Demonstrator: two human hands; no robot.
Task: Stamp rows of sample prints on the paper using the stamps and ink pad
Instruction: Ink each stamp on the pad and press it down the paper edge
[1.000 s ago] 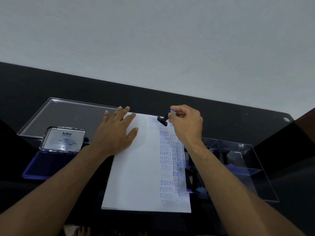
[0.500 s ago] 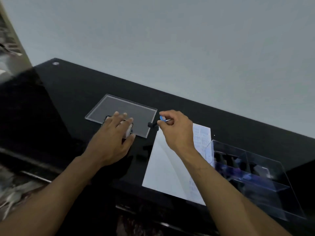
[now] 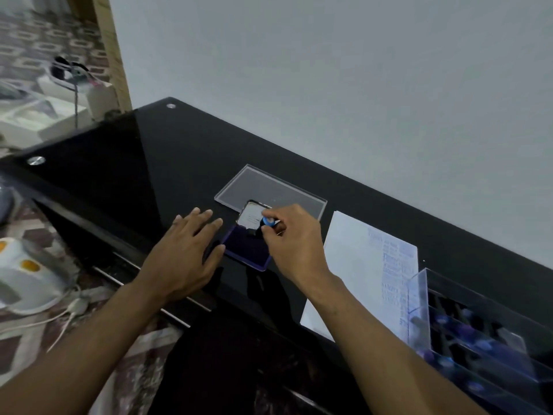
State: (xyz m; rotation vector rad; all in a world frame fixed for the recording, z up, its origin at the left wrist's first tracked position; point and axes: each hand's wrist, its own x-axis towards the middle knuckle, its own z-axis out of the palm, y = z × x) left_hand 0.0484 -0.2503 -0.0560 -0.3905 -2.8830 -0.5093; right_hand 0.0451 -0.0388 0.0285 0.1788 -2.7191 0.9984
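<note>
An open ink pad (image 3: 245, 248) with a blue pad and raised metal lid lies on the black table. My right hand (image 3: 294, 239) pinches a small black stamp with a blue top (image 3: 267, 222) and holds it down over the pad. My left hand (image 3: 187, 254) lies flat with straight fingers on the table just left of the pad. To the right lies the white paper (image 3: 356, 265), with a column of blue prints along its right side.
A clear acrylic lid (image 3: 269, 187) lies behind the ink pad. At the right edge stands a clear acrylic box (image 3: 478, 339) holding several stamps. The black glass table (image 3: 134, 163) ends at the left, with a white appliance and cables on the floor beyond.
My right hand carried the stamp from the paper's top edge leftward to the ink pad. My left hand left the paper and now rests beside the pad. The view swung left.
</note>
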